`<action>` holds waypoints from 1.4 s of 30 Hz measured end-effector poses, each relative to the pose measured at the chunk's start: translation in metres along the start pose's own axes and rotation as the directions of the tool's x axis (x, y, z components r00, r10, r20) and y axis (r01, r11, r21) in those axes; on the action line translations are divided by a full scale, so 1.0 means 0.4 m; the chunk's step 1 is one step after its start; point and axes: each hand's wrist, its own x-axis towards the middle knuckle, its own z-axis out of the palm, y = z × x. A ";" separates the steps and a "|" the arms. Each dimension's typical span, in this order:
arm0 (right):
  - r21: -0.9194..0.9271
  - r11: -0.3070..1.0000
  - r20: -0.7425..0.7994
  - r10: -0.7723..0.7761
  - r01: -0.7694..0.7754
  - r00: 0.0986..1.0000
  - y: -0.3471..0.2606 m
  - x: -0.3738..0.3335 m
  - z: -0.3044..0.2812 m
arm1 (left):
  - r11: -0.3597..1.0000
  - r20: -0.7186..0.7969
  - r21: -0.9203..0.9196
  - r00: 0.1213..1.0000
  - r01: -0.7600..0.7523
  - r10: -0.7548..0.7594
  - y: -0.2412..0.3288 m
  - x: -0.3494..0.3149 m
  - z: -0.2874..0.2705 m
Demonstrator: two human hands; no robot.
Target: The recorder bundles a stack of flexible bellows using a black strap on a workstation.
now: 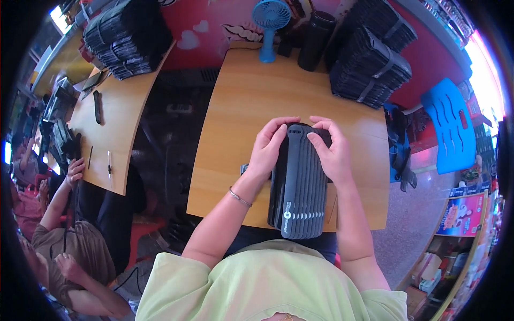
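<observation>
I see the left hand (267, 148) and right hand (334, 152), fingers clamped on a grey stack (305, 187) at its far end. It sits at the near edge of the worktop (241, 107).

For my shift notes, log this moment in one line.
left hand: far left corner of gray bundle; right hand: far right corner; blue fan: standing on table

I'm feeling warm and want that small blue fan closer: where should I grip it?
Probably best to wrap your fingers around the slim handle of the blue fan, coming from the near left. It stands upright with its wider round head on top, the wall is behind it, and a black cylindrical bottle stands to its right.
</observation>
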 end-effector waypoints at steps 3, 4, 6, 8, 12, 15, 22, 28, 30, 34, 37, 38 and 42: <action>0.051 0.999 -0.009 -0.003 0.004 1.000 0.011 0.000 0.006 | 0.998 -0.009 0.033 0.998 0.056 -0.055 0.007 0.000 0.004; 0.050 0.999 -0.005 0.000 0.001 1.000 0.012 -0.001 0.007 | 0.998 -0.013 0.031 0.998 0.058 -0.057 0.004 0.000 0.003; 0.088 0.996 -0.001 0.007 -0.007 1.000 0.011 -0.001 0.008 | 0.997 -0.021 -0.051 0.998 0.060 -0.061 -0.003 0.001 0.003; 0.087 0.996 0.007 -0.005 0.005 1.000 0.012 0.000 0.008 | 0.998 -0.027 -0.048 0.999 0.041 -0.042 -0.015 0.001 -0.001; 0.082 0.996 0.029 0.035 -0.037 0.999 0.000 0.002 0.008 | 1.000 -0.046 -0.014 0.999 0.018 -0.019 -0.019 -0.006 -0.004; 0.053 0.996 0.049 0.074 -0.076 0.996 0.005 0.007 0.006 | 0.998 -0.051 -0.056 0.998 0.040 -0.043 -0.021 -0.008 -0.003; -0.060 0.997 0.000 0.055 -0.055 0.998 -0.010 0.010 0.008 | 1.000 -0.040 -0.003 0.999 -0.030 0.030 -0.037 0.011 -0.007; -0.065 0.996 -0.043 -0.066 0.063 0.997 0.013 -0.013 -0.008 | 0.999 -0.038 0.045 0.999 -0.023 0.024 -0.028 0.004 -0.001; -0.019 0.999 -0.062 -0.035 0.034 0.997 0.004 -0.037 -0.012 | 0.994 -0.033 0.105 0.999 -0.017 0.021 -0.020 -0.005 -0.002; 0.189 0.976 -0.081 0.127 -0.110 0.989 0.024 -0.114 -0.003 | 0.973 -0.091 0.229 0.995 -0.030 0.052 -0.013 -0.061 -0.013; 0.406 0.895 -0.008 0.205 -0.184 0.979 0.022 -0.158 -0.004 | 0.970 -0.087 0.244 0.996 0.003 0.018 -0.017 -0.104 -0.002; 0.496 0.838 0.058 0.231 -0.228 0.971 0.017 -0.166 -0.003 | 0.973 -0.098 0.228 0.995 0.027 -0.004 -0.018 -0.115 0.002; 0.605 0.754 0.129 0.227 -0.258 0.965 0.024 -0.183 0.001 | 0.971 -0.055 0.227 0.996 0.077 -0.066 -0.018 -0.149 0.039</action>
